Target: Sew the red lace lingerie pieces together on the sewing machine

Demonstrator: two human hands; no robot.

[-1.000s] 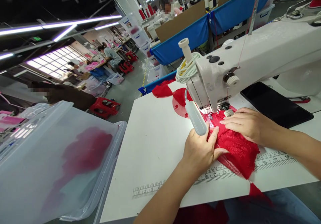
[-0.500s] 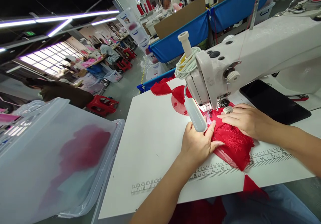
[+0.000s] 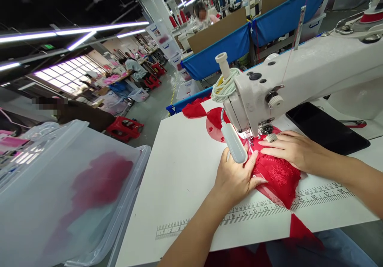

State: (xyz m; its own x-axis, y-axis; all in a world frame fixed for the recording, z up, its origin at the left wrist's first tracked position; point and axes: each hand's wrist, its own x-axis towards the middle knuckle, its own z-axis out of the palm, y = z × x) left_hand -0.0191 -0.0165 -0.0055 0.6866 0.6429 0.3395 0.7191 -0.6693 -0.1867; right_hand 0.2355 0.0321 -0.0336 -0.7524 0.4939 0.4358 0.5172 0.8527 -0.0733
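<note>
A piece of red embroidered lace fabric (image 3: 279, 177) lies under the presser foot (image 3: 250, 141) of a white sewing machine (image 3: 287, 77). My left hand (image 3: 235, 175) rests on its left edge, index finger and thumb spread apart. A pale lamp head (image 3: 235, 143) on the machine hides some of that hand's other fingers. On the right side of the cloth my right hand (image 3: 295, 151) lies flat, fingers stretched toward the needle area. More red fabric pieces (image 3: 194, 109) lie behind the machine head, and a red piece (image 3: 302, 231) hangs over the front table edge.
A black phone (image 3: 327, 129) lies right of the needle area. The white table (image 3: 176, 171) has a printed ruler (image 3: 243, 213) along its front. A translucent plastic bin (image 3: 66, 187) with red cloth stands at left, near a red stool (image 3: 125, 128). Other people sit farther back.
The view has tilted slightly, so the scene sits a little lower. The red lace fabric has slid slightly toward the machine under my hands, which keep nearly the same pose.
</note>
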